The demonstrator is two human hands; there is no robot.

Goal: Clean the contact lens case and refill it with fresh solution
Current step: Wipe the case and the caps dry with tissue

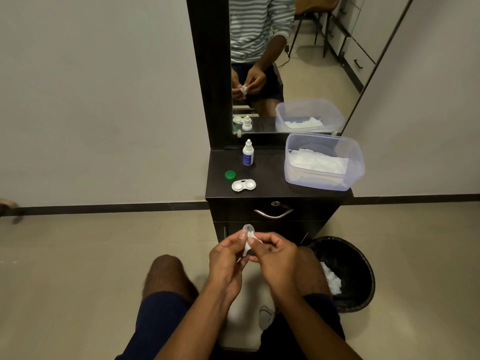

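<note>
Left hand: left hand [228, 255], fingers curled, pinching a small translucent round plastic cap [248, 228] at its lower edge; the cap's domed rim stands above the fingertips.
Right hand: right hand [275, 258], fingers curled, pinching a crumpled white tissue scrap [250, 240] against the cap; both hands meet in front of the cabinet drawer, above the knees.
Lens case: white glossy plastic contact lens case [243, 185], two round shallow wells joined in a figure-eight, both wells uncapped, lying flat near the front edge of the cabinet top.
Green cap: round ribbed green plastic screw cap [230, 175], lying just beside the case, to its left rear.
Solution bottle: small white plastic dropper bottle with a blue label [248, 153], upright, behind the case, near the mirror.
Tissue tub: clear rounded-rectangle plastic tub [355, 162], lidless, holding flat white tissues, at the right of the top.
Cabinet: dark wood-grain matte cabinet [272, 175] with a curved metal drawer handle [273, 213].
Bin: black round mesh waste bin [363, 281] on the floor at the right, holding crumpled white tissue.
</note>
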